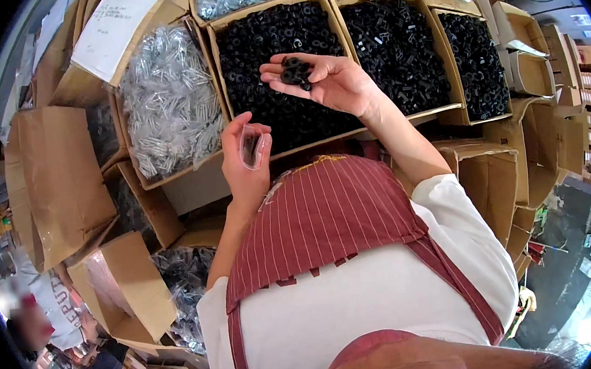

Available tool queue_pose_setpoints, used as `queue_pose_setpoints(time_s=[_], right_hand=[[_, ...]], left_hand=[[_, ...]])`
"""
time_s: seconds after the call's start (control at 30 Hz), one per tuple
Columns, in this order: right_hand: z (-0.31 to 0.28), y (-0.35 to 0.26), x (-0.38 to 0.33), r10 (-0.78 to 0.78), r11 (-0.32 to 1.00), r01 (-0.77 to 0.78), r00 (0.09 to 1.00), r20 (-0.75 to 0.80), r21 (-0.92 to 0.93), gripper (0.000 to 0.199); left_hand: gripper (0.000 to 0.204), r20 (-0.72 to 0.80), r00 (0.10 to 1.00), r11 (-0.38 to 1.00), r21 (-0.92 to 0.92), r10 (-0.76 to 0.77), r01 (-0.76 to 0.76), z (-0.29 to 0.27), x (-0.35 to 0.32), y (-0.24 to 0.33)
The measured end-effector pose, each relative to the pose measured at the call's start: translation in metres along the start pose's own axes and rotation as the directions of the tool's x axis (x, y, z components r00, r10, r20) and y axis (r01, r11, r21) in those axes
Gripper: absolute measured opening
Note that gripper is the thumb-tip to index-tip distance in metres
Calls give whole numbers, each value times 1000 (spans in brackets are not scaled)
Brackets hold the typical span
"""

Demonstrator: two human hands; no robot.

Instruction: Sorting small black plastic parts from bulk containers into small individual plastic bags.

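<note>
Black rubber rings (296, 70) cupped in open right hand (329, 83); left hand (246, 164) fingers pinch small clear plastic bag (251, 147) below — best tip slowly into mouth.

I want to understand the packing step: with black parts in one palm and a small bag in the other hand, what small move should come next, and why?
Probably tip the right hand so its small black ring-shaped plastic parts slide into the small clear plastic bag that the left hand holds just below.

Three open cartons of black parts (276, 38) sit at twelve to one o'clock, two cartons of silver hardware (168, 97) at eleven, one clear bag (251, 147) centrally.
</note>
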State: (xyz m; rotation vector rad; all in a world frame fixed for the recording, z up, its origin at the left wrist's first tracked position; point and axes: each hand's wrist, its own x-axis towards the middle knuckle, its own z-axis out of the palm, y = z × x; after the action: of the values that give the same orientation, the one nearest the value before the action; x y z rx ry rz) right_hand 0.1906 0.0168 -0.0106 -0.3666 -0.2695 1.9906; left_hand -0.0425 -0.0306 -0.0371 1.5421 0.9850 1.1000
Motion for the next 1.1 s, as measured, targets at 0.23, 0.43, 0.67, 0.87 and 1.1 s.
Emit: queue_pose_setpoints(time_s=[0.23, 0.43, 0.67, 0.87, 1.1], right_hand=[[0, 1, 0, -10, 998, 9, 1000, -7, -63, 79], [3, 2, 1, 1, 999, -5, 997, -75, -45, 62], [3, 2, 0, -5, 997, -3, 995, -105, -81, 58], [-2, 3, 0, -18, 988, 15, 1000, -20, -152, 68], [4, 1, -2, 4, 1000, -7, 996, -94, -23, 62]], left_hand=[[41, -8, 999, 999, 8, -35, 35, 0, -2, 2], [39, 11, 998, 998, 0, -57, 57, -1, -2, 3], [39, 9, 999, 999, -10, -52, 52, -1, -2, 2], [38, 7, 999, 999, -19, -47, 47, -1, -2, 2], [38, 2, 998, 998, -16, -62, 62, -1, -3, 2]])
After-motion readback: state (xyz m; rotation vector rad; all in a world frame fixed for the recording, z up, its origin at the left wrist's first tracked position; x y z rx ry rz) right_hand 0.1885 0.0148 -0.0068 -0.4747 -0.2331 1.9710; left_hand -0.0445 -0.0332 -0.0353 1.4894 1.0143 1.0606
